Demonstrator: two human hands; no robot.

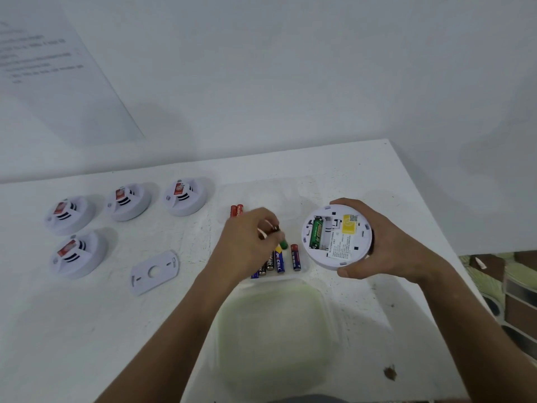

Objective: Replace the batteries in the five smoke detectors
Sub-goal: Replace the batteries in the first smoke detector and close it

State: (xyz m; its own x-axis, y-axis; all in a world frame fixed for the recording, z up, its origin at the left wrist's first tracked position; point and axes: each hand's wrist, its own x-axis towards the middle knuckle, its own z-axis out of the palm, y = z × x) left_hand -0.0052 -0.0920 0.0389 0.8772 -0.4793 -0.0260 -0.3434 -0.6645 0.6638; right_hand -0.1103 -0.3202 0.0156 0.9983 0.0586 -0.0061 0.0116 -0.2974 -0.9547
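A white table (pixel 334 170) against a white wall. The left hand (pixel 247 242) pinches a battery (pixel 274 228) over a clear tray of batteries (pixel 290 266). The right hand (pixel 377 245) grips an opened smoke detector (pixel 337 237), one green battery (pixel 316 232) inside. Four detectors (pixel 128 200) and a mounting plate (pixel 154 271) lie left.

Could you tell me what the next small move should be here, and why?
Probably carry the battery pinched in the left hand across to the detector gripped by the right hand. Its open compartment shows one green battery with an empty slot beside it, so seating this one there seems the natural next step.
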